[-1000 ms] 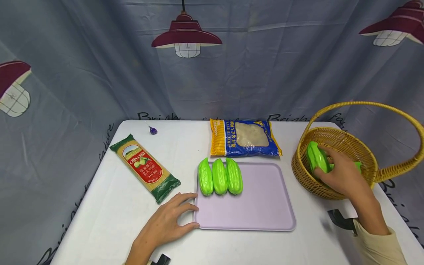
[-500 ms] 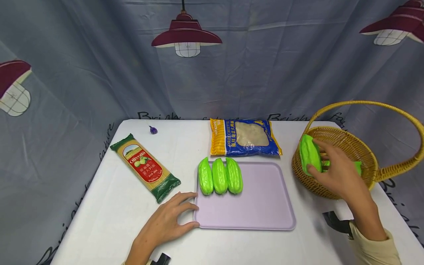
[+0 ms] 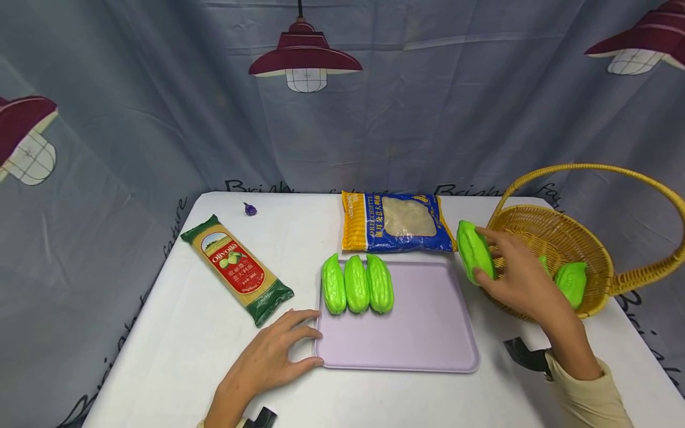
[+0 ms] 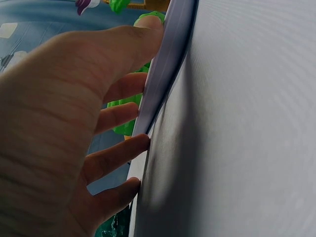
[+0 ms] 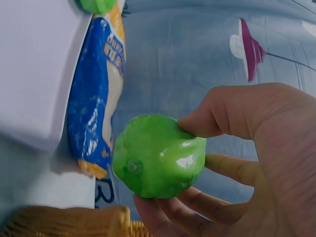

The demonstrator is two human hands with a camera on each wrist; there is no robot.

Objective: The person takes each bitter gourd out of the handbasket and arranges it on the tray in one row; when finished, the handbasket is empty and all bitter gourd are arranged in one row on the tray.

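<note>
A packet of Olivoila spaghetti (image 3: 237,267) lay slantwise on the left side of the white table (image 3: 299,238), with a small purple object (image 3: 250,209) beyond it, near the far edge. The left hand (image 3: 274,352) rested at the left side of a pale lilac tray (image 3: 423,333), its thumb and fingers spread and fairly straight, tips touching the rim, with hold of nothing. Three green ridged gourds (image 3: 356,285) lay side by side in the tray's far left part. Just beyond the tray lay a blue and yellow bag of orecchiette (image 3: 409,217). The right hand (image 3: 519,276) held a fourth gourd (image 3: 474,251) up between tray and basket, thumb and curled fingers parted only to its girth. On the right stood the wicker basket (image 3: 567,229), containing another gourd (image 3: 571,284) and a green sliver (image 3: 543,262) mostly hidden by the right hand.
</note>
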